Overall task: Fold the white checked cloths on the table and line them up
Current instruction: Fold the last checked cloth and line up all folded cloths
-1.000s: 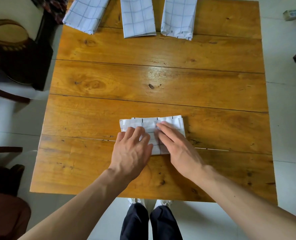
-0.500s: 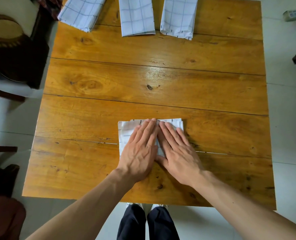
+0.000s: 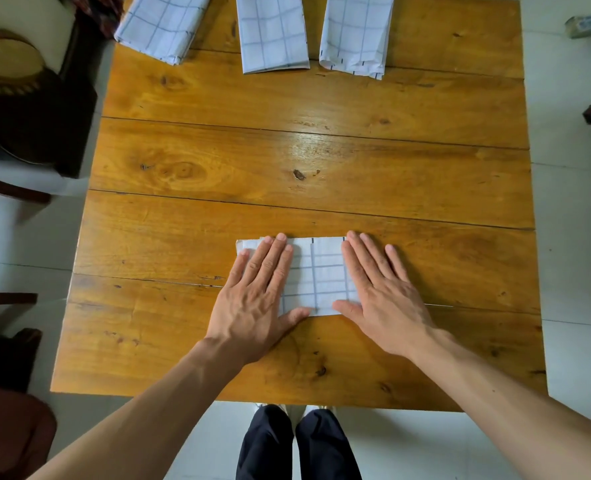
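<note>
While the folded cloth point(image 3: 321, 271) lay flat on the near half of the wooden table point(image 3: 321, 157), I pressed it down with both palms. My left hand point(image 3: 256, 292) rested with straight fingers over its left part, my right hand point(image 3: 380, 289) likewise over its right edge, neither gripping anything. Three folded cloths point(image 3: 271, 32) sat side by side along the far edge, the leftmost tilted.
</note>
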The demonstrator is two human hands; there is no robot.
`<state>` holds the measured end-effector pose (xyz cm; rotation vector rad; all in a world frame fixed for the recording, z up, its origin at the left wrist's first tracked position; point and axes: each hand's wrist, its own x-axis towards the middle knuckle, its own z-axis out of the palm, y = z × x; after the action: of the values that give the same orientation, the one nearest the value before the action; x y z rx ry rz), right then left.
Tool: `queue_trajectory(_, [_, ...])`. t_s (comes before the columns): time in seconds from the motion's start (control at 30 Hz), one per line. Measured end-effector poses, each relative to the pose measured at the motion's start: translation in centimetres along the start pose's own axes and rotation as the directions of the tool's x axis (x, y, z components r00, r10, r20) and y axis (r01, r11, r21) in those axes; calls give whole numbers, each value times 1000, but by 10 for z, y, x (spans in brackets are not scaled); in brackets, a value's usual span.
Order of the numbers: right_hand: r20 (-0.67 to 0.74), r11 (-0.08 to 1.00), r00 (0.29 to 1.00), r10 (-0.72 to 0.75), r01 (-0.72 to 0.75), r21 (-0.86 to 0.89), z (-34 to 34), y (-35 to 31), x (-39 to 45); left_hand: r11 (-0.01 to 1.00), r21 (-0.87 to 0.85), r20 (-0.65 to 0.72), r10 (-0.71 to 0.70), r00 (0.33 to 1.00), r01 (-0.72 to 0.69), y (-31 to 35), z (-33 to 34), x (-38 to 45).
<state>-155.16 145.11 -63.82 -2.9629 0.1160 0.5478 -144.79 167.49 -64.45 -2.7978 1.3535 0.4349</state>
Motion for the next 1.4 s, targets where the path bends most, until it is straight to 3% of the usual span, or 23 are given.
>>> queue_trajectory(0.2, [28, 1000, 999, -21, 21, -6, -5, 2, 0, 1000, 11, 55, 17, 998, -18, -18, -7, -9])
queue_trajectory(0.4, [-67, 994, 994, 83, -78, 79, -14, -32, 0, 999, 35, 48, 1, 999, -3, -6, -18, -3])
queue_trajectory(0.53, [-191, 974, 981, -22, 64, 217, -9, -53, 1, 997, -42, -6, 70, 998, -71, 14, -31, 3])
queue_trajectory(0.73, [-75, 989, 996, -57, 66, 129, -2, -33, -2, 967, -232, 14, 107, 994, -101, 7, -30, 2])
queue_trajectory(0.9, [-32, 990, 999, -14, 18, 137, -12, -11, -10, 933, -358, 8, 23, 1000, -19, -18, -31, -17])
queue_trajectory(1.17, [-78, 984, 997, 7, 6, 176, -26, -24, -9, 985, -148, 67, 99, 993, -88, -10, -46, -15])
queue_trajectory(1.4, [-137, 964, 990, 14, 23, 263, -20, -29, -17, 995, -68, -18, 75, 997, -76, 2, -44, -12])
